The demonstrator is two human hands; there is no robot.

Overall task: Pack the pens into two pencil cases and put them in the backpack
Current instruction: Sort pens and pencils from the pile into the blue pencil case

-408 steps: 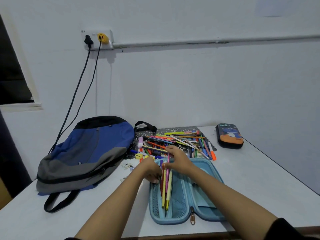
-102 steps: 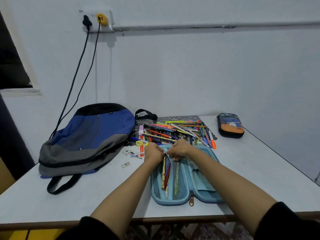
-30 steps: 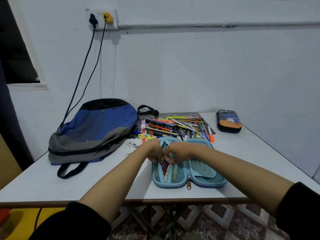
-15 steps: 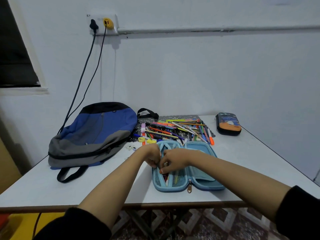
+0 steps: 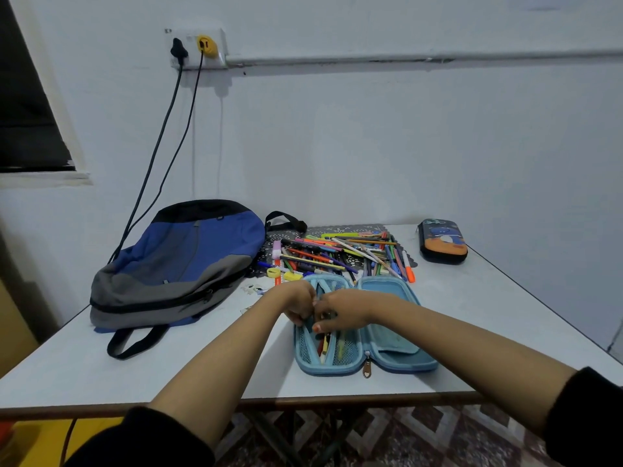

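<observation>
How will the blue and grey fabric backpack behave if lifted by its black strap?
Probably floppy: the blue and grey fabric backpack lies slumped and creased on the white table. Likely light, as nothing bulges its sides. It should sag, not roll.

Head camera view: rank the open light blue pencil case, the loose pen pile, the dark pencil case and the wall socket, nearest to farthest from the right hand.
1. Light blue pencil case, directly under the right hand.
2. Pen pile, just beyond that case.
3. Dark pencil case, far right of the table.
4. Wall socket, high up, far left.
</observation>
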